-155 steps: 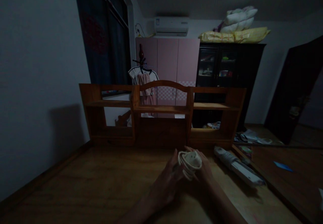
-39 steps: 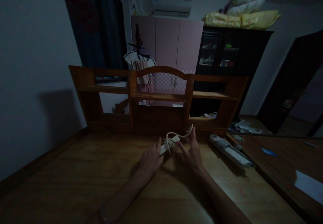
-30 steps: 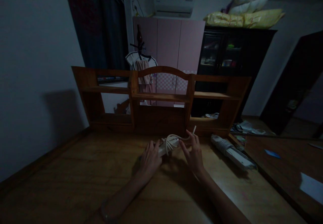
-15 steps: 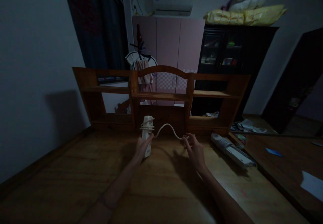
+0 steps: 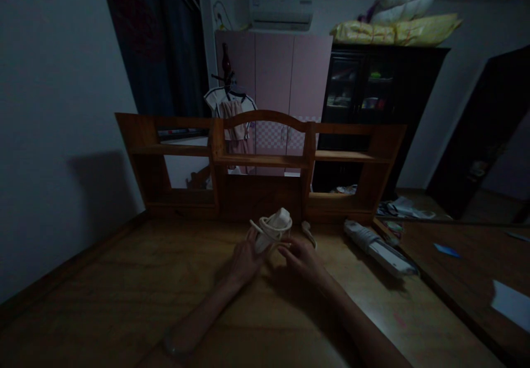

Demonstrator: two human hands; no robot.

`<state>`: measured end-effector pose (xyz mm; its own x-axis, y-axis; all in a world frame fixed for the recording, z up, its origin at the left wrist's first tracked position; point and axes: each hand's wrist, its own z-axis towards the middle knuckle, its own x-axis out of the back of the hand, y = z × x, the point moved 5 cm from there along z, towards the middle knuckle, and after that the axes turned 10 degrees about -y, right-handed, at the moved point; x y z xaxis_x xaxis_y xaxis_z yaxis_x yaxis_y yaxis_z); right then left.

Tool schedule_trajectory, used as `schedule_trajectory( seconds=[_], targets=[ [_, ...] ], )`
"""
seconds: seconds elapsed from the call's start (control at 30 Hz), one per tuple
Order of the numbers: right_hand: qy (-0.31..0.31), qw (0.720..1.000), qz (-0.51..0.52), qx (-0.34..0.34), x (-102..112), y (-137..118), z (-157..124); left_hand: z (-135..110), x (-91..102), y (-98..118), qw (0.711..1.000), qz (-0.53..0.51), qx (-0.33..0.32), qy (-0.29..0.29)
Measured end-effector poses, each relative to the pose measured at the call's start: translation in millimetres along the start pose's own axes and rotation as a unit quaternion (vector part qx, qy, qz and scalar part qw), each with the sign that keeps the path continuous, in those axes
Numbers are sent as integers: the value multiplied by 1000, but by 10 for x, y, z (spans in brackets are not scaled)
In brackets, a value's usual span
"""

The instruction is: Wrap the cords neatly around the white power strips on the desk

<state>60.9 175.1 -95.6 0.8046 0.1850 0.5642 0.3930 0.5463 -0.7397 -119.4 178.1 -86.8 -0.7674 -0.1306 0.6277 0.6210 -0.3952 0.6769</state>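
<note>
Rightward lies another wrapped strip (image 5: pixel 380 251); left fingers (image 5: pixel 249 241) grip a power strip (image 5: pixel 282 217), right fingers (image 5: pixel 291 248) its cord (image 5: pixel 271 232).

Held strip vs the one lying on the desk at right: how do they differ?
Support: the held strip is in the left hand; the lying strip rests on the desk.
Cord: the held strip's cream cord loops loosely; the lying strip's grey cord is bundled tightly.
Size: the held strip looks shorter than the lying strip, though partly hidden.
Shared: pale, elongated, cord wrapped around.
</note>
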Motion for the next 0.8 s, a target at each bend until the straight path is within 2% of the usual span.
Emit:
schedule_trajectory(
  seconds=[0.1, 0.2, 0.3, 0.4, 0.43, 0.5, 0.57, 0.63, 0.7, 0.8],
  targets=[
    [-18, 994, 106, -19, -115, 41, 9, -47, -26, 140, 992, 55, -110, -16],
    [22, 956, 290, -45, -129, 87, 19, -88, -32, 235, 980, 71, -178, -46],
    [74, 906, 415, -37, -26, 101, 46, -129, -37, 316, 967, 75, -223, -99],
    [93, 891, 441, -50, 143, 164, 84, -158, -67, 353, 951, 114, -250, -138],
    [114, 880, 458, -53, 217, 203, 87, -158, -83, 345, 948, 138, -250, -144],
    [160, 837, 521, -54, 356, 288, 80, -143, -117, 301, 945, 185, -228, -143],
    [193, 778, 596, -41, 458, 355, 62, -117, -127, 238, 953, 209, -181, -125],
    [209, 736, 643, -30, 524, 401, 36, -92, -93, 172, 968, 205, -118, -88],
    [229, 715, 659, -38, 564, 456, -1, -78, -17, 118, 983, 171, -52, -36],
    [238, 712, 657, -68, 576, 530, -36, -80, 100, 87, 997, 77, 2, 31]
  ],
)
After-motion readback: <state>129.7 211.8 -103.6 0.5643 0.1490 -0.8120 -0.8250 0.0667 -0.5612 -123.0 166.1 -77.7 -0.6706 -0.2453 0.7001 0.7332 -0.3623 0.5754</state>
